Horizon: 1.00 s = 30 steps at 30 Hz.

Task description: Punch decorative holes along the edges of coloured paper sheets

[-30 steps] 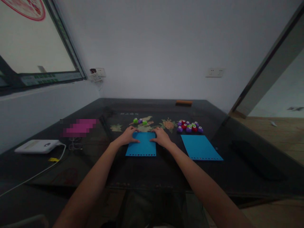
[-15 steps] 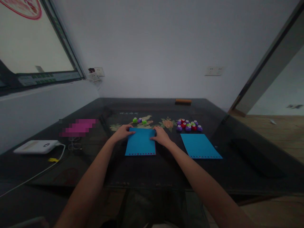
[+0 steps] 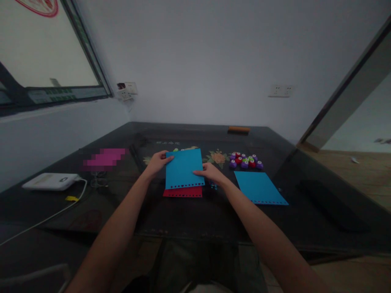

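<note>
A blue sheet of paper (image 3: 184, 169) with a row of punched holes along its near edge is held up between my hands. My left hand (image 3: 158, 162) pinches its upper left corner. On the right edge, my right hand (image 3: 211, 171) grips it with the thumb on top. Beneath it a red sheet of paper (image 3: 183, 192), also punched along its near edge, lies on the table, mostly covered. Behind the raised sheet, small green toys with eyes (image 3: 176, 150) are partly hidden.
On the right lies another blue sheet (image 3: 259, 187), with several red, purple and green eyed toys (image 3: 244, 160) behind it. A white power bank (image 3: 51, 181) with a cable is at left, near a blurred pink item (image 3: 105, 158). A brown stick-like object (image 3: 238, 130) lies at the back.
The blue sheet has come up off the table and shifted slightly away from me, uncovering the near strip of the red sheet. Both hands rose with it.
</note>
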Each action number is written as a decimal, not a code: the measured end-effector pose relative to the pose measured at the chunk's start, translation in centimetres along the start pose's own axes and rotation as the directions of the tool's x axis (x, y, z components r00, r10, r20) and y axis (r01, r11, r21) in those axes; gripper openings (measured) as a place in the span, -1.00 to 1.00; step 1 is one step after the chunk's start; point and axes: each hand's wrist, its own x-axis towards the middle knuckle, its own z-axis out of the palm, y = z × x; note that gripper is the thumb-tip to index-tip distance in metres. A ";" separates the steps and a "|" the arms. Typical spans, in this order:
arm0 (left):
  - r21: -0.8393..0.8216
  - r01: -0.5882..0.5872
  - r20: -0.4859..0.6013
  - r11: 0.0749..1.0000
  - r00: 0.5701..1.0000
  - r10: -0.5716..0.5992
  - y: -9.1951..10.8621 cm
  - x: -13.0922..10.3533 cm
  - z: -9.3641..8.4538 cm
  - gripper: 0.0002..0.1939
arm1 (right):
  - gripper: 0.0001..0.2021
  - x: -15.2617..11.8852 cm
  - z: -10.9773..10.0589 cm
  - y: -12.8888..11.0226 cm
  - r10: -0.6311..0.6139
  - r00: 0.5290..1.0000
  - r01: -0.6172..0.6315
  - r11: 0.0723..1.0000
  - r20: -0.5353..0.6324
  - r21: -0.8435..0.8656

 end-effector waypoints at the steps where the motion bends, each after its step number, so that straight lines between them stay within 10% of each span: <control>1: -0.018 -0.009 -0.007 1.000 1.000 0.009 0.2 -0.1 0.2 -0.69 | -0.73 0.0 -0.1 0.0 0.003 1.000 -0.003 1.000 -0.019 -0.018; 18: -0.233 0.011 0.351 0.972 0.934 0.074 1.6 -2.6 5.9 -0.64 | -0.62 -2.0 -4.7 -0.5 -0.105 0.931 0.078 0.993 -0.348 -0.091; 30: -0.193 -0.090 0.433 0.977 0.886 0.167 3.1 -4.4 8.2 -0.68 | -0.50 -9.0 -5.1 -0.6 0.099 0.963 -0.085 0.994 -0.252 0.064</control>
